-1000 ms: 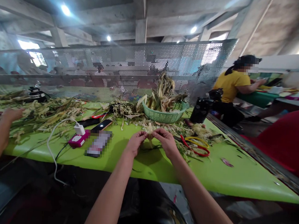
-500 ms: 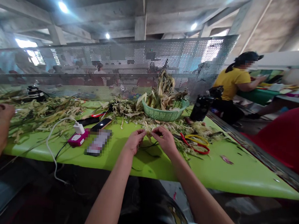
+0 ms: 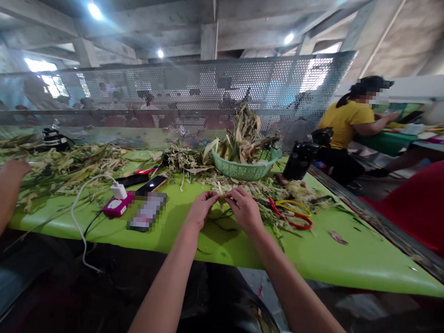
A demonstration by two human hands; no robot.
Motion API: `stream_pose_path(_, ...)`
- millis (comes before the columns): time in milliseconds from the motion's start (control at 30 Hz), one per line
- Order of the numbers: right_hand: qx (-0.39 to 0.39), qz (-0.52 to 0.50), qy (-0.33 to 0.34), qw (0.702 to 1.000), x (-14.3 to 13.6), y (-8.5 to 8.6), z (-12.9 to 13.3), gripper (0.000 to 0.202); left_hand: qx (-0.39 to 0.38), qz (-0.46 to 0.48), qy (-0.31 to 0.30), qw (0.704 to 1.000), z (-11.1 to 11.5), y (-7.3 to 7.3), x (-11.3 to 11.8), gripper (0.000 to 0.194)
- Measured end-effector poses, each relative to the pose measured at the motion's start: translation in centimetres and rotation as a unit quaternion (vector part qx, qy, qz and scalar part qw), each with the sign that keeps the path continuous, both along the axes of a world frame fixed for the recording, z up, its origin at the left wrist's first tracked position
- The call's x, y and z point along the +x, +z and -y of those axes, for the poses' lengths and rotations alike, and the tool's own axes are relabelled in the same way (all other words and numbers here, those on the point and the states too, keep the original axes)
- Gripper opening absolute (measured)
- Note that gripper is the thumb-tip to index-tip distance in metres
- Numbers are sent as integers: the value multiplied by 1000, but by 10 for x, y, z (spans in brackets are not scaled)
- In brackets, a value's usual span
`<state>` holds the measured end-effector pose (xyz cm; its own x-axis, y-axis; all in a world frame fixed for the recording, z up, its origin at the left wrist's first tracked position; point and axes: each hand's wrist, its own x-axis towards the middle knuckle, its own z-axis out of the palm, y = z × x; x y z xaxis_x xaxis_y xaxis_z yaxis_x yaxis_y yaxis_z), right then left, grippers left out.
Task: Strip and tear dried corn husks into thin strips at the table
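Observation:
Above the green tabletop, my left hand (image 3: 203,209) and my right hand (image 3: 243,207) nearly meet, fingertips pinched. Between them they grip a small pale strip of dry husk (image 3: 221,191), partly hidden by the fingers. Red- and yellow-handled scissors (image 3: 290,214) lie just right of my right hand. Beyond both hands, a green plastic basket (image 3: 240,171) bears a heap of dried husks (image 3: 244,132).
A co-worker's hand (image 3: 13,172) reaches over loose leaves (image 3: 89,165) at left. A phone (image 3: 148,212), pink power socket (image 3: 118,206) and white cable (image 3: 75,212) lie nearer. A black flask (image 3: 299,161) stands right of the basket, before a perforated metal screen (image 3: 166,96).
The pale husk strip now sticks up more between my fingers, and my right-hand fingers have shifted slightly. The co-worker's hand at left has moved to the right.

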<state>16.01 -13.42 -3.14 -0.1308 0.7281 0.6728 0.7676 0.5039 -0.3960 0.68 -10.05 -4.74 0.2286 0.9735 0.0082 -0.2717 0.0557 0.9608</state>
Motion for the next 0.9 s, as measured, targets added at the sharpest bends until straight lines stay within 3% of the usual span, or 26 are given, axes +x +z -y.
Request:
stream_pose_path(467, -6, -80, 58, 995, 2, 0, -1, 15, 70, -27, 31, 997, -1, -1, 2, 21)
stream_pose_path(700, -10, -118, 35, 992, 2, -3, -1, 16, 104, -44, 34, 993, -2, 0, 3, 24)
stream_pose_path(900, -17, -89, 41, 995, -2, -1, 1, 22, 131, -81, 12, 988, -3, -2, 3, 21)
